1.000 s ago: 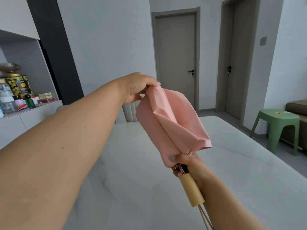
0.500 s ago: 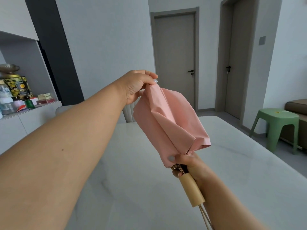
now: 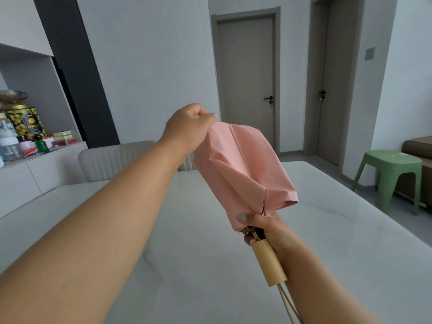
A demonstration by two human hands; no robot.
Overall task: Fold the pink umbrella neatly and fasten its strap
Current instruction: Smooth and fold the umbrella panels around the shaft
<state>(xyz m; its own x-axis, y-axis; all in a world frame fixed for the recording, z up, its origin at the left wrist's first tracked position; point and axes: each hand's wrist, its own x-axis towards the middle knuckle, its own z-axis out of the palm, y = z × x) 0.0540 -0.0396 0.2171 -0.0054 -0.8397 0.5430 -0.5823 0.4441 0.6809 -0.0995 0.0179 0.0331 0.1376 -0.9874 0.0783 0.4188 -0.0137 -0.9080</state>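
The pink umbrella (image 3: 243,174) is collapsed and held in the air above the white table (image 3: 163,265), its tip end pointing away and up to the left. My left hand (image 3: 189,127) pinches the pink fabric at that far end. My right hand (image 3: 266,226) grips the umbrella where the fabric meets the pale wooden handle (image 3: 271,263), thumb pressed on the cloth. The canopy hangs in loose, uneven folds, open at the lower right edge. A thin cord loop hangs from the handle's end. The strap is not visible.
A grey padded chair (image 3: 117,160) stands at the table's far side. A shelf on the left holds tins and bottles (image 3: 21,129). A green plastic stool (image 3: 392,176) and a brown sofa stand at the right. Two closed doors are behind.
My left hand still pinches the far end of the fabric and has drawn it slightly outward. The right hand keeps its grip near the handle. The view shifted a little.
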